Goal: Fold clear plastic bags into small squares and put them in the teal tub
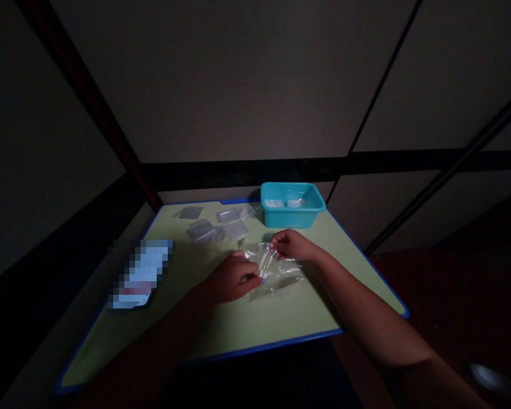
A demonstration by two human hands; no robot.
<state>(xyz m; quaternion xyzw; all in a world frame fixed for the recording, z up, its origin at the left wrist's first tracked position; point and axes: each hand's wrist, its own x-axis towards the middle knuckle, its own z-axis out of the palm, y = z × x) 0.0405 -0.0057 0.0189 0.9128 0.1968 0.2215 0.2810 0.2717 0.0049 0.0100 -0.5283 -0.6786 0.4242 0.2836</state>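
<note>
A clear plastic bag (276, 274) lies spread over the front middle of the table, creased and shiny. My left hand (234, 276) pinches its left side between thumb and fingers. At the bag's far edge, my right hand (290, 245) is closed on the film with thumb and fingertips. Wrinkles run through the plastic between both hands. Whether anything is inside the bag cannot be made out. Beyond my left hand lie several small flat packets in clear film, among them a grey packet (201, 231) and a paler packet (235, 229).
A turquoise plastic basket (292, 218) with white packets inside stands at the table's back right. Further packets (191, 212) lie at the back left. A phone-like device (142, 272), pixelated, rests near the left edge. The pale yellow table (221, 335) has a blue rim; dark wall panels rise behind it.
</note>
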